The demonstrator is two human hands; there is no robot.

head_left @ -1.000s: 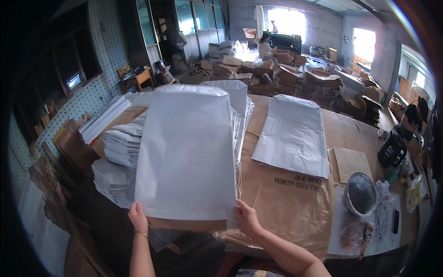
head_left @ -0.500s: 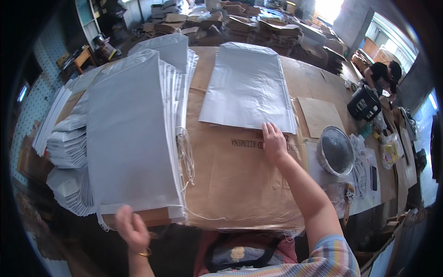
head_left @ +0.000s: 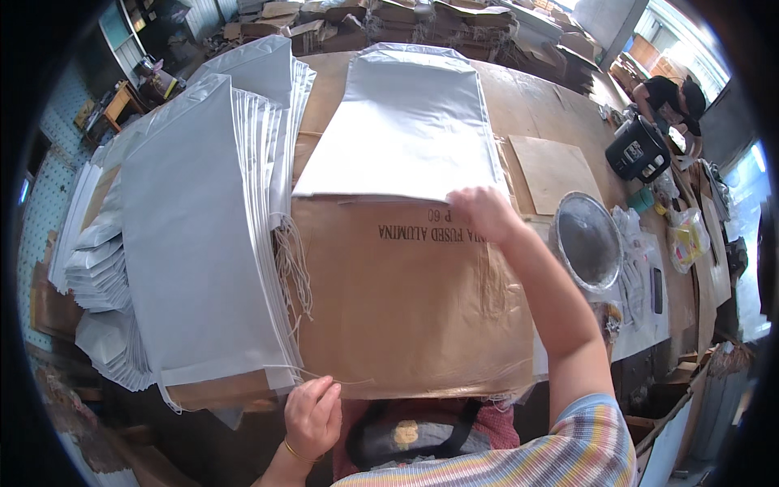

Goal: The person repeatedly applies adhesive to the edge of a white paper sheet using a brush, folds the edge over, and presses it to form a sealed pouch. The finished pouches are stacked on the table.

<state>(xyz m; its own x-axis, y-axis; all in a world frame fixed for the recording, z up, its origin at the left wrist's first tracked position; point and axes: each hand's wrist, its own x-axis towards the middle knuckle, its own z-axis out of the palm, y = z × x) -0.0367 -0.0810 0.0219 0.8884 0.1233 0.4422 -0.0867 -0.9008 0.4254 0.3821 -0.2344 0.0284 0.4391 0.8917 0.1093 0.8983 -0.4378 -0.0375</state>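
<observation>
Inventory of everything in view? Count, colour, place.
White bag: 1 uppermost, white, far middle
Bag stacks: several, white, left
Strings: several, white, beside stacks
Sheet: 1, brown, table centre
Board: 1, tan, right
Bowl: 1, grey, right
Slab: 1, dark, right of bowl
Bucket: 1, black, far right
Plastic bag: 1, clear-yellow, far right
Bundles: many, brown, background
Co-worker: 1, black top, upper right
Left hand: 1, bare, at table's near edge
Right hand: 1, bare, gripping white bag's near edge

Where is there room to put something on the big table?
Mostly on the brown sheet, between the left bag stack and the grey bowl, nearer than the white bag at the right hand. Another bare patch of tabletop lies between that bag, the square board and the black bucket. Both sides are crowded.
</observation>
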